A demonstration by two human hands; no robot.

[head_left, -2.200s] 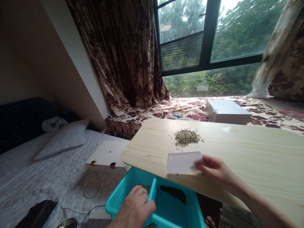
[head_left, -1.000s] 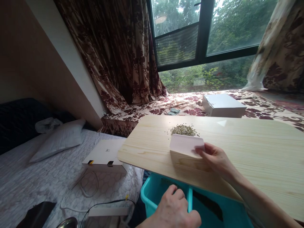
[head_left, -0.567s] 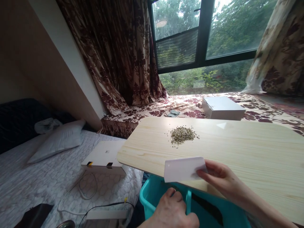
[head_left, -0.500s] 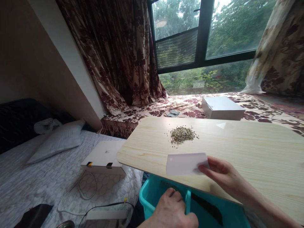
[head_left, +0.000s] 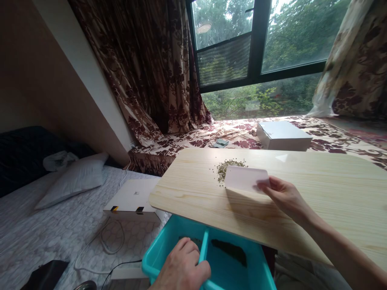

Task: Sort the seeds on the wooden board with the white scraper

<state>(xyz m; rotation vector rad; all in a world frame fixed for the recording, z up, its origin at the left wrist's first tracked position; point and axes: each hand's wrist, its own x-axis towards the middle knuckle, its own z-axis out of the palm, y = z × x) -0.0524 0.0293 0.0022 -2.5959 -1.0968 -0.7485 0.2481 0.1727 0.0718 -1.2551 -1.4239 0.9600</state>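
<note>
My right hand (head_left: 282, 195) pinches a white plastic scraper card (head_left: 246, 179) by its right edge and holds it on edge on the pale wooden tabletop (head_left: 317, 201). The card stands in the pile of small green beans (head_left: 225, 166) and hides the pile's right part. My left hand (head_left: 183, 270) grips the rim and divider of a teal plastic bin (head_left: 157, 259) held below the table's near edge. Dark beans (head_left: 229, 249) lie on the bin's bottom in the right compartment.
A white box (head_left: 282, 135) sits on the flowered window seat behind the table. To the left are a bed with a grey pillow (head_left: 74, 179), a flat white box (head_left: 133, 196), cables, and a dark object (head_left: 45, 275) at the lower left. Curtains (head_left: 151, 68) frame the window.
My right hand has carried the card from the table's near edge back up to the bean pile. My left hand has shifted the teal bin to the left under the edge.
</note>
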